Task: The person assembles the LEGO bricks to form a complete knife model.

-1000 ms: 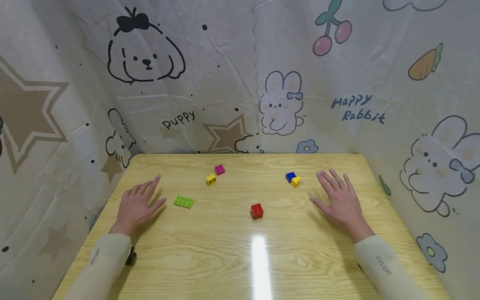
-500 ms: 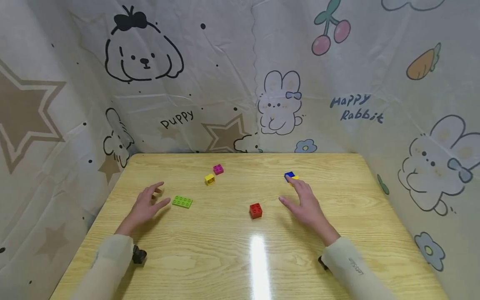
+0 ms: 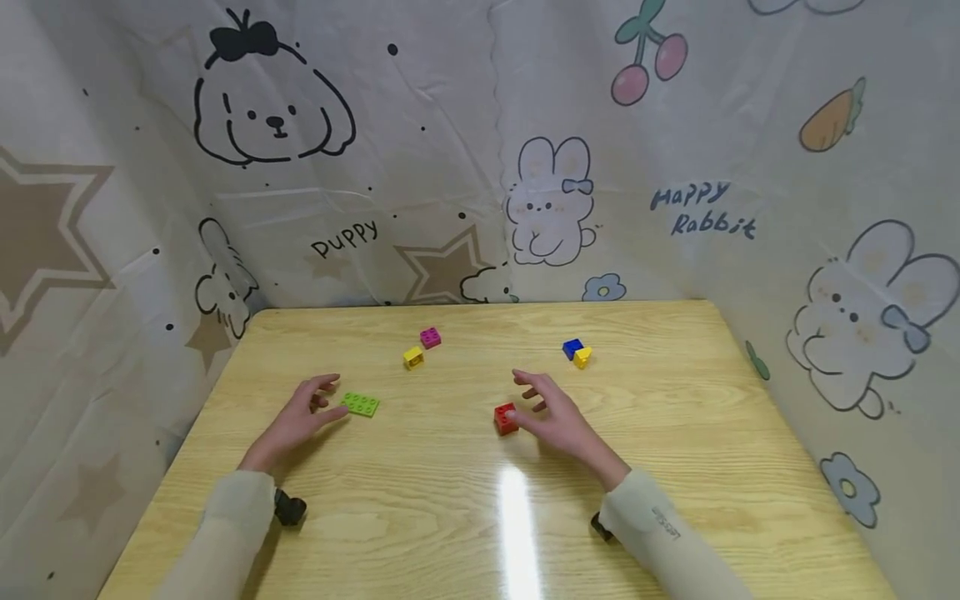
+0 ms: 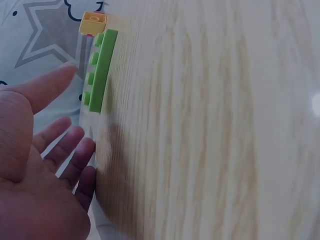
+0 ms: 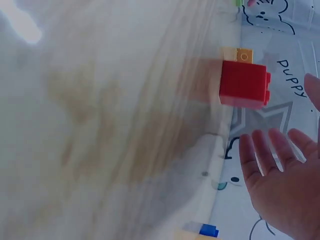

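Observation:
My left hand (image 3: 300, 414) hovers just left of a flat lime-green building brick (image 3: 362, 405), thumb tip at the brick's left end in the head view. In the left wrist view its fingers (image 4: 75, 160) are relaxed and spread, with nothing between them. A red building brick (image 3: 506, 419) stands at the middle of the table, studs up. Over its right side is my right hand (image 3: 558, 417), the thumb overlapping the brick in the head view. From the right wrist, the red brick (image 5: 244, 84) shows apart from the relaxed fingers, which hold nothing.
Toward the back left of the wooden table (image 3: 420, 517) lie a yellow brick (image 3: 413, 358) and a magenta brick (image 3: 431, 337). A blue brick (image 3: 572, 348) and a yellow wedge-shaped piece (image 3: 582, 357) sit together at the back right. Printed curtains (image 3: 450, 167) enclose the back and sides.
My right hand has moved left from beside the blue and yellow pieces to the red brick. My left hand has shifted right, toward the green brick. The bricks lie where they were.

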The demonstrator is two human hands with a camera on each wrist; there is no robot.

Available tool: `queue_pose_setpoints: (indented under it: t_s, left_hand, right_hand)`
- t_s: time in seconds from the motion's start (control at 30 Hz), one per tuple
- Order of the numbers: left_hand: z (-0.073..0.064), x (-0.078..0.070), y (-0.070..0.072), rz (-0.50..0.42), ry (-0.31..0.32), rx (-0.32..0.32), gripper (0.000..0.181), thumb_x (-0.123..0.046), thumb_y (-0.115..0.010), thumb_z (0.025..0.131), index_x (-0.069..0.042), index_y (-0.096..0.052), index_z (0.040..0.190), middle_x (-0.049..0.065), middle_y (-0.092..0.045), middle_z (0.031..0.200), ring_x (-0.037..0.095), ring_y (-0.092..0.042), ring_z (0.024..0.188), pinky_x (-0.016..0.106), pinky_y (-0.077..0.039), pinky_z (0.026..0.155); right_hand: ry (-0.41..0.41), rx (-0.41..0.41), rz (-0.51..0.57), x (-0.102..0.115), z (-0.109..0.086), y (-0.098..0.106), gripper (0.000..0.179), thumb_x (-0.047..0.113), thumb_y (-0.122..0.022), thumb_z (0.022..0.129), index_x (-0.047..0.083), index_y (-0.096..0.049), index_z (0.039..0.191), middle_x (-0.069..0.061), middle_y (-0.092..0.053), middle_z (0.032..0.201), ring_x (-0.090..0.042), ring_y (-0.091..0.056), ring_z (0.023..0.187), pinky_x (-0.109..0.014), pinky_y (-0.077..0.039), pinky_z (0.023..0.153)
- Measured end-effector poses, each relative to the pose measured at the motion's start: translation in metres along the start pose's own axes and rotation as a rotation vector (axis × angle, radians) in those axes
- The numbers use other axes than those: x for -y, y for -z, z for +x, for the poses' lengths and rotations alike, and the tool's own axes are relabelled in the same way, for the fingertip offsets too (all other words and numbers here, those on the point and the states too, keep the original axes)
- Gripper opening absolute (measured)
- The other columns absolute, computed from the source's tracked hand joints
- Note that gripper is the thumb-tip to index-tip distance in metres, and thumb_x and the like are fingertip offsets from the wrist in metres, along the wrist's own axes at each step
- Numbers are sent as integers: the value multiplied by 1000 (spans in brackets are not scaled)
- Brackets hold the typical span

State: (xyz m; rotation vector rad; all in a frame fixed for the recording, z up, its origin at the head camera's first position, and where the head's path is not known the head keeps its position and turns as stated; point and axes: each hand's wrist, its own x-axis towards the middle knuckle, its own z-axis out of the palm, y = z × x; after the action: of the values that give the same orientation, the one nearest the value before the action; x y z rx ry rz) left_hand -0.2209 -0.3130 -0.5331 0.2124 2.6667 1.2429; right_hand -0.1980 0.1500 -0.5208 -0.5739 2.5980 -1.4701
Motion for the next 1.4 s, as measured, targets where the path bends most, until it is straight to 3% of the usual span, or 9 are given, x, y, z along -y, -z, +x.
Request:
queue_pose_setpoints:
  t_s: [0.37, 0.83, 1.4]
  left_hand:
    - [6, 2, -6, -11, -25, 10, 64, -24, -70, 101, 2, -42, 153, 27, -44, 147, 42, -46, 129, 58, -37, 110]
    - [6, 4, -17, 83, -51, -103, 48, -21, -73, 99, -3, -58, 141, 21, -57, 132, 38, -49, 121, 51, -38, 102]
    - [4, 5, -18, 91, -38, -113, 46, -22, -73, 99, -5, -59, 139, 22, -57, 131, 38, -47, 118, 49, -34, 97]
  right_hand:
    - [-73, 62, 13, 0, 3, -9, 62, 21, -75, 97, 11, -49, 153, -12, -59, 144, -25, -60, 118, -42, -54, 98]
    - [-91, 113, 7, -8, 3, -11, 50, 11, -75, 96, 14, -60, 143, -7, -65, 125, -21, -63, 110, -36, -55, 95]
    - [-89, 139, 3, -13, 6, -12, 42, 7, -73, 96, 13, -64, 137, -7, -67, 123, -22, -63, 111, -36, -54, 93]
